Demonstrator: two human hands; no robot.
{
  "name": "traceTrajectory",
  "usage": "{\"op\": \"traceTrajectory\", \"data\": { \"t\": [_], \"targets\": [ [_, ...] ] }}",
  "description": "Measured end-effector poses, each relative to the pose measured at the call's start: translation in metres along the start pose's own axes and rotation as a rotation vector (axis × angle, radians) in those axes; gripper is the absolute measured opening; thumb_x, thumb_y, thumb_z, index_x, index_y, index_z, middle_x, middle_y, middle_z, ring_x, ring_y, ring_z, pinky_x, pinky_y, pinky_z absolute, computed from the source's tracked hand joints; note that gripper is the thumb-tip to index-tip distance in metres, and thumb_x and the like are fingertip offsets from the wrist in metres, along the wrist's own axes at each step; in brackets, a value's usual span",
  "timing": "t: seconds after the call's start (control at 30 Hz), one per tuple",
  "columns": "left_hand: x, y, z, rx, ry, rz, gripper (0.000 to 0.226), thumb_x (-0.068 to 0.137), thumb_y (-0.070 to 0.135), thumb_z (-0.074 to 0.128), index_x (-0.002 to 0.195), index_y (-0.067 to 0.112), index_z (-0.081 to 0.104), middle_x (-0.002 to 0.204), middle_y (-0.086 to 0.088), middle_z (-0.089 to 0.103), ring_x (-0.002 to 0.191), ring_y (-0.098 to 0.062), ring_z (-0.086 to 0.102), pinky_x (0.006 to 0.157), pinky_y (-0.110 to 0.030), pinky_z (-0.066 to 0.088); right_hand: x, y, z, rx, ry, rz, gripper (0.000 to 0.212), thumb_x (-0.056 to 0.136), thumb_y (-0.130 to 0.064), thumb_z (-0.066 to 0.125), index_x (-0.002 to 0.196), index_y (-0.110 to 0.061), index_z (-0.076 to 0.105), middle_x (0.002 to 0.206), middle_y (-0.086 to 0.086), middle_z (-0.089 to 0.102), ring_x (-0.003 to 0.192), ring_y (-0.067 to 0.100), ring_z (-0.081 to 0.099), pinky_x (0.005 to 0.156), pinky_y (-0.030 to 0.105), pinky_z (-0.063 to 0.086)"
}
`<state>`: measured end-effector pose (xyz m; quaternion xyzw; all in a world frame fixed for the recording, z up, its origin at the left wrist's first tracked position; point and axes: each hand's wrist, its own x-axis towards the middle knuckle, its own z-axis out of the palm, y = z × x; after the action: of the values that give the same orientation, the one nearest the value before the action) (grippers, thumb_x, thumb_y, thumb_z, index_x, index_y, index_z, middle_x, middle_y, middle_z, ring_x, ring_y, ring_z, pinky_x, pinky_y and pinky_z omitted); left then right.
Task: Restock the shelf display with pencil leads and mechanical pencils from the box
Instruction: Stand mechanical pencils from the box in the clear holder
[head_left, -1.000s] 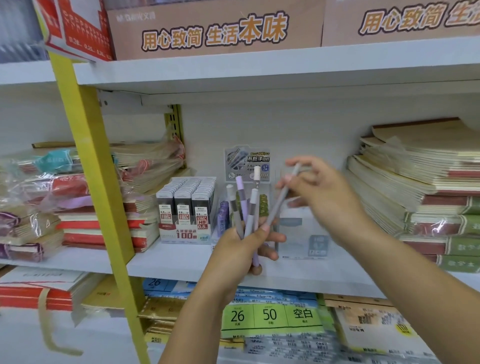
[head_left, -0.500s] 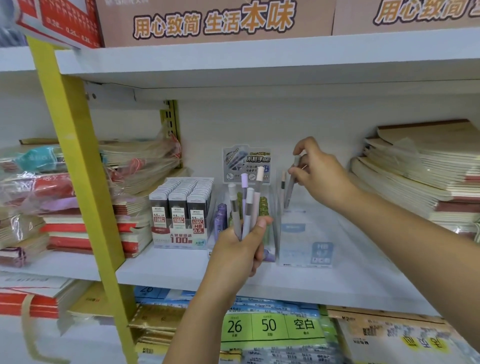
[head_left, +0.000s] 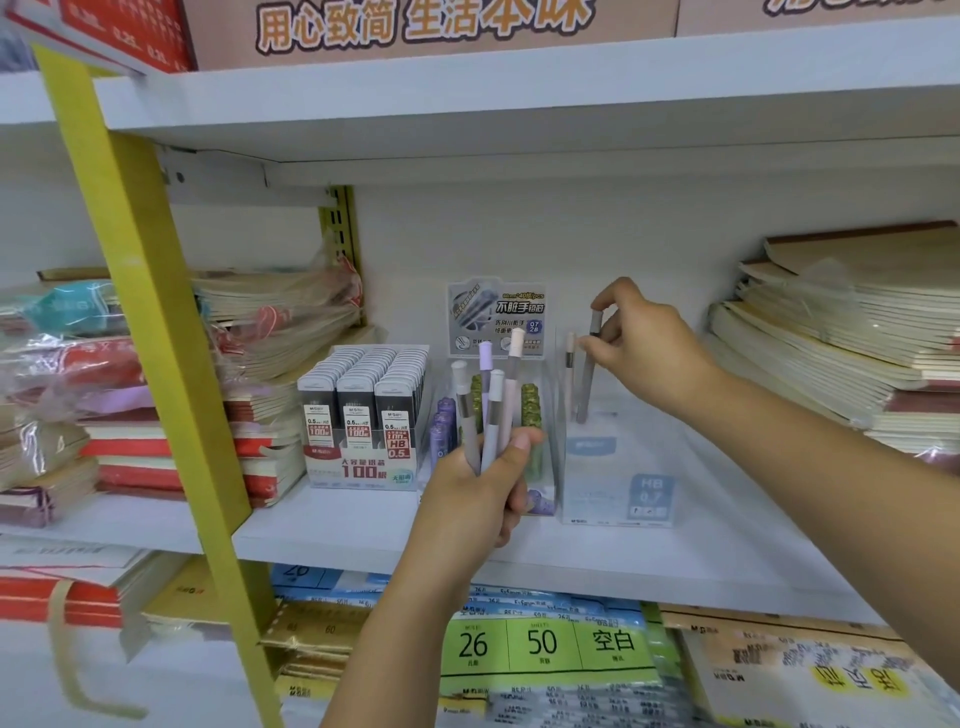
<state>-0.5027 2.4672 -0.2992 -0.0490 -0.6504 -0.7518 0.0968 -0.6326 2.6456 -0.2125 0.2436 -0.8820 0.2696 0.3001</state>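
White shelf (head_left: 337, 527): lead boxes (head_left: 363, 415), clear holder (head_left: 618, 467), notebooks (head_left: 857, 364).

Clear glossy plastic display box (head_left: 618, 467); matt pastel pencils (head_left: 488, 415); film-wrapped paper notebooks (head_left: 270, 312).

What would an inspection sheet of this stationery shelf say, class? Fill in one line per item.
Surface: white shelf, partly bare at the front.
Job's things: grey pencil nearly upright, lower end in the clear holder, beside a pale pencil already in it; lead packs racked further left.
Clutter: notebook stacks at both ends.
Grips: left grip holds four pencils; right grip pinches the grey pencil.
Cables: nothing seen.
Surroundings: yellow upright; paper packs on the shelf below.
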Motion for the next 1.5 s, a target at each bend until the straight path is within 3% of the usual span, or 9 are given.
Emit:
{"op": "traceTrajectory", "data": {
  "t": [0.37, 0.47, 0.53, 0.63, 0.73, 0.9, 1.03, 1.13, 1.5],
  "targets": [
    [-0.003, 0.003, -0.002, -0.026, -0.052, -0.012, 0.017, 0.097, 0.038, 0.059, 0.099, 0.036, 0.076, 0.057, 0.003, 0.048, 0.043, -0.009, 0.033, 0.040, -0.020, 0.029, -0.002, -0.010, -0.003, -0.132, -0.144, 0.016, 0.017, 0.089, -0.008, 0.061, 0.105, -0.007, 0.058, 0.092, 0.010, 0.066, 0.088, 0.028, 0.062, 0.076, 0.032, 0.049],
    [-0.005, 0.005, -0.002, -0.028, -0.100, -0.013, 0.018, 0.097, 0.038, 0.059, 0.101, 0.036, 0.076, 0.058, 0.002, 0.047, 0.042, -0.008, 0.037, 0.040, -0.019, 0.029, -0.008, -0.019, -0.012, -0.162, 0.036, -0.050, 0.022, 0.093, -0.012, 0.056, 0.113, -0.010, 0.064, 0.104, 0.007, 0.064, 0.090, 0.019, 0.058, 0.079, 0.024, 0.040],
    [-0.006, 0.006, -0.002, -0.037, -0.145, -0.011, 0.019, 0.098, 0.038, 0.059, 0.104, 0.033, 0.076, 0.060, 0.001, 0.045, 0.041, -0.006, 0.041, 0.040, -0.018, 0.031, -0.022, -0.033, -0.020, 0.083, 0.108, -0.025, 0.019, 0.094, -0.018, 0.055, 0.107, -0.021, 0.068, 0.097, -0.005, 0.069, 0.083, 0.009, 0.058, 0.076, 0.018, 0.040],
    [-0.009, 0.008, 0.001, -0.028, -0.197, -0.017, 0.020, 0.097, 0.039, 0.058, 0.106, 0.032, 0.075, 0.061, 0.002, 0.046, 0.042, -0.008, 0.035, 0.041, -0.019, 0.029, -0.047, -0.057, -0.028, 0.645, -0.169, 0.080, 0.019, 0.092, -0.026, 0.058, 0.105, -0.036, 0.067, 0.088, -0.010, 0.074, 0.080, 0.005, 0.067, 0.070, 0.019, 0.051],
    [-0.011, 0.009, 0.004, -0.018, -0.228, -0.021, 0.019, 0.096, 0.040, 0.059, 0.105, 0.033, 0.075, 0.061, 0.004, 0.048, 0.044, -0.009, 0.031, 0.041, -0.020, 0.026, -0.060, -0.065, -0.025, 0.755, -0.281, 0.074, 0.027, 0.090, -0.019, 0.065, 0.112, -0.036, 0.063, 0.086, -0.001, 0.076, 0.079, 0.011, 0.071, 0.064, 0.019, 0.054],
    [-0.010, 0.006, 0.002, 0.001, -0.175, -0.006, 0.018, 0.093, 0.041, 0.063, 0.103, 0.029, 0.073, 0.061, 0.003, 0.054, 0.045, -0.010, 0.036, 0.041, -0.019, 0.028, -0.054, -0.060, -0.037, 0.907, 0.069, 0.192, 0.020, 0.091, -0.006, 0.059, 0.100, -0.024, 0.054, 0.073, 0.003, 0.073, 0.064, 0.018, 0.071, 0.053, 0.025, 0.053],
    [-0.007, 0.004, -0.003, 0.020, -0.114, 0.010, 0.015, 0.094, 0.044, 0.062, 0.099, 0.032, 0.071, 0.059, 0.006, 0.052, 0.042, -0.007, 0.034, 0.039, -0.018, 0.028, -0.041, -0.041, -0.052, 0.673, 0.301, 0.072, 0.025, 0.087, -0.013, 0.057, 0.095, -0.035, 0.047, 0.082, 0.005, 0.067, 0.068, 0.017, 0.071, 0.057, 0.029, 0.056],
    [-0.006, 0.004, -0.006, 0.025, -0.117, 0.000, 0.014, 0.090, 0.042, 0.063, 0.100, 0.035, 0.071, 0.060, 0.005, 0.050, 0.042, -0.008, 0.033, 0.038, -0.019, 0.026, -0.032, -0.030, -0.043, 0.404, 0.189, 0.041, 0.026, 0.087, -0.017, 0.060, 0.094, -0.037, 0.044, 0.089, -0.004, 0.064, 0.073, 0.018, 0.069, 0.072, 0.048, 0.056],
    [-0.004, 0.000, -0.008, -0.026, -0.073, -0.025, 0.025, 0.100, 0.023, 0.054, 0.105, 0.034, 0.076, 0.060, 0.002, 0.050, 0.045, -0.011, 0.035, 0.041, -0.022, 0.028, -0.017, -0.022, -0.009, 0.185, -0.072, -0.006, 0.023, 0.091, -0.017, 0.059, 0.094, -0.030, 0.040, 0.083, -0.002, 0.066, 0.071, 0.015, 0.067, 0.073, 0.043, 0.056]
  ]
}}
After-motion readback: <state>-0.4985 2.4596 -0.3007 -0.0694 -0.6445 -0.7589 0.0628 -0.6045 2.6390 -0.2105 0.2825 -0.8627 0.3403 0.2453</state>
